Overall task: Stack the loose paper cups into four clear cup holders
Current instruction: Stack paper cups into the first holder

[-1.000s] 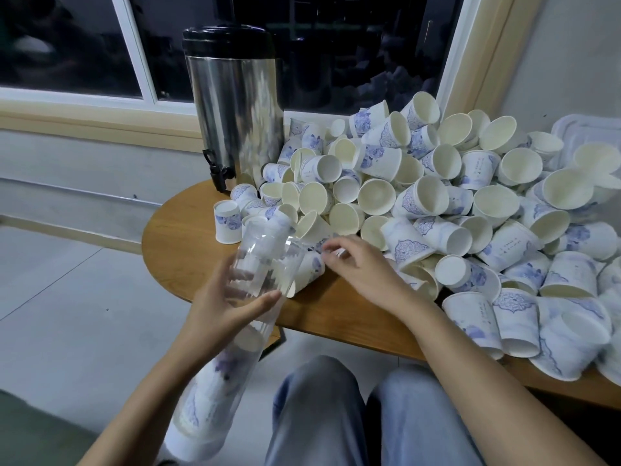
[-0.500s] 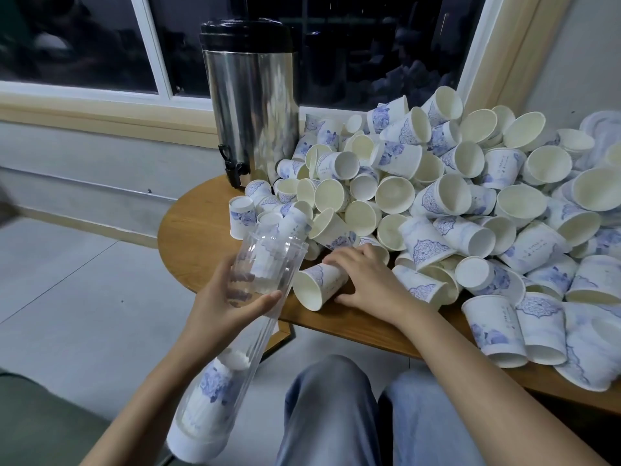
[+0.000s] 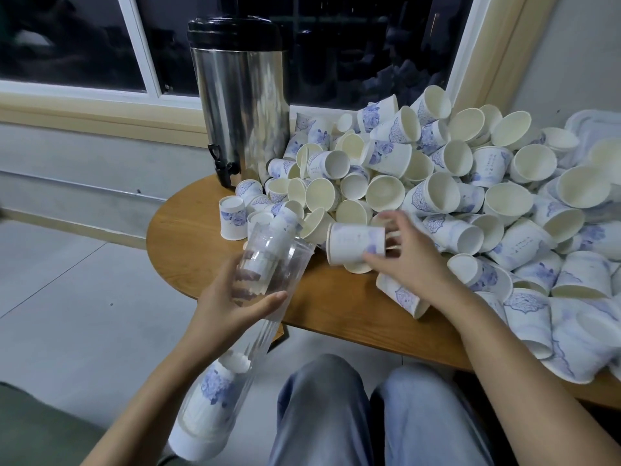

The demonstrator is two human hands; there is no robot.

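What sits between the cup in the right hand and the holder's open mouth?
Nothing visible. The right hand holds the cup just right of the clear holder, which the left hand grips; the loose cups lie behind that gap.

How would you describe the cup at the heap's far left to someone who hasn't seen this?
Find the steel urn at the back of the round wooden table. In front of its tap, at the left tip of the cup heap, sits a blue-printed paper cup. It stands on end and is the leftmost cup on the table; most others lie tumbled.
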